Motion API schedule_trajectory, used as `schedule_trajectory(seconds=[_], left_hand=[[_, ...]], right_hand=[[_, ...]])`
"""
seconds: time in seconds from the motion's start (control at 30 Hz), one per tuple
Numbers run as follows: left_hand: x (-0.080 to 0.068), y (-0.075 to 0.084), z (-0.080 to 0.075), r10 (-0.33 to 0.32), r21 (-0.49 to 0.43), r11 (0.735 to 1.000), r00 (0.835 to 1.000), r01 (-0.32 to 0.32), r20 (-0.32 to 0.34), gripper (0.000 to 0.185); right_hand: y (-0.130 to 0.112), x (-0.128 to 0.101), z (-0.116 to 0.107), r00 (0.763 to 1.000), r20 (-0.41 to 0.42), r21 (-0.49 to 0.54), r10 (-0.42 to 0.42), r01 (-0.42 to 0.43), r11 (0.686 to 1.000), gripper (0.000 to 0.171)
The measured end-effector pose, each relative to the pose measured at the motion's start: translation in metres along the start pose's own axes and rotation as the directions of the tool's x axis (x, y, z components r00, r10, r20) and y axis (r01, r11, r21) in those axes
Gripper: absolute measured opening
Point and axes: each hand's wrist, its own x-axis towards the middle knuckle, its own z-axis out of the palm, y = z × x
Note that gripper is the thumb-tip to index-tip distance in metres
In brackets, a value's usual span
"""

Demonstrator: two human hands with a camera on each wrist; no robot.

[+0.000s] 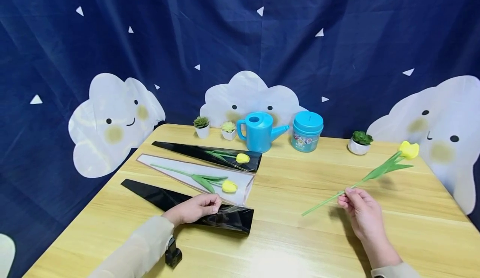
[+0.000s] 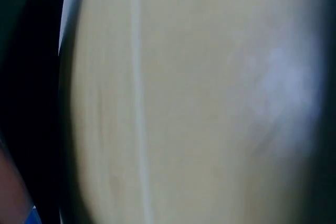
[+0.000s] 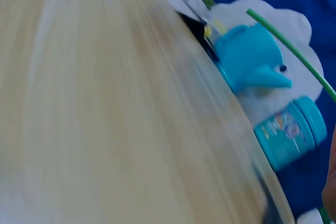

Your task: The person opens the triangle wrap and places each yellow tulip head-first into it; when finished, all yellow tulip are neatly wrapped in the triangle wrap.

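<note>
My right hand (image 1: 354,205) pinches the green stem of a yellow tulip (image 1: 408,149) and holds it slanted above the wooden table (image 1: 292,236), bloom to the far right. In the right wrist view only the tulip stem (image 3: 289,45) shows. Fingers curled, my left hand (image 1: 195,208) holds the upper edge of an empty black flower sleeve (image 1: 225,219) that lies flat. Beyond it lie a white sleeve (image 1: 240,178) with a yellow tulip (image 1: 228,186) inside and a second black sleeve (image 1: 187,149) with another tulip (image 1: 242,158). The left wrist view is a blur of table (image 2: 199,108).
Along the back edge stand two small potted succulents (image 1: 201,126), a blue watering can (image 1: 258,131), a teal lidded jar (image 1: 307,131) and a third succulent (image 1: 360,142). A small black device (image 1: 173,255) sits by my left sleeve. A dark blue cloud-print curtain (image 1: 240,40) hangs behind.
</note>
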Motion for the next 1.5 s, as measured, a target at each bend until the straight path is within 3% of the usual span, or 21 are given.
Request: schedule_trajectory(seconds=[0.3, 0.6, 1.07, 1.3, 1.5], left_hand=[[0.004, 0.004, 0.003, -0.047, 0.036, 0.998, 0.998, 0.049, -0.052, 0.015], [0.004, 0.002, 0.006, -0.048, 0.040, 0.998, 0.995, 0.051, -0.087, 0.014], [0.008, -0.001, 0.007, -0.067, 0.046, 0.996, 0.993, 0.072, -0.101, 0.014], [0.009, -0.001, 0.007, -0.057, 0.045, 0.997, 0.993, 0.062, -0.106, 0.015], [0.010, 0.000, 0.008, -0.044, 0.022, 0.999, 0.995, 0.047, -0.093, 0.015]], right_hand=[[0.021, -0.004, 0.033, 0.996, 0.038, -0.111, 0.075, -0.071, 0.991, 0.026], [0.042, -0.009, 0.052, 0.979, 0.064, -0.262, 0.192, -0.169, 0.950, 0.013], [0.075, -0.010, 0.067, 0.891, 0.211, -0.287, 0.403, -0.337, 0.897, 0.010], [0.088, -0.014, 0.085, 0.863, 0.174, -0.308, 0.475, -0.411, 0.858, 0.025], [0.093, -0.017, 0.095, 0.836, 0.152, -0.440, 0.527, -0.421, 0.793, 0.038]])
